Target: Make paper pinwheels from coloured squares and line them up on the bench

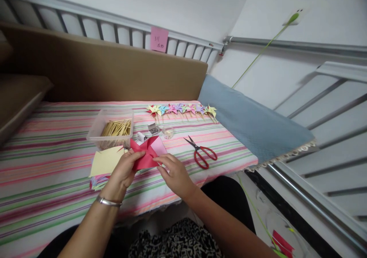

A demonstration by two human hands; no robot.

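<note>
My left hand grips a red paper sheet that is cut and partly folded into a pinwheel, its thumb pressing near the middle. The fingers of my right hand pinch the right edge of that same sheet. Behind it shows a pink piece of paper. To the left of my left hand lies a stack of coloured paper with a pale yellow sheet on top. Scissors with red handles lie open-bladed to the right. Finished paper pinwheels on sticks stand in a row at the back.
A clear plastic box of thin wooden sticks sits at the back left. Beside it are a small open box of tiny parts and a small clear round container. A brown board borders the striped cloth.
</note>
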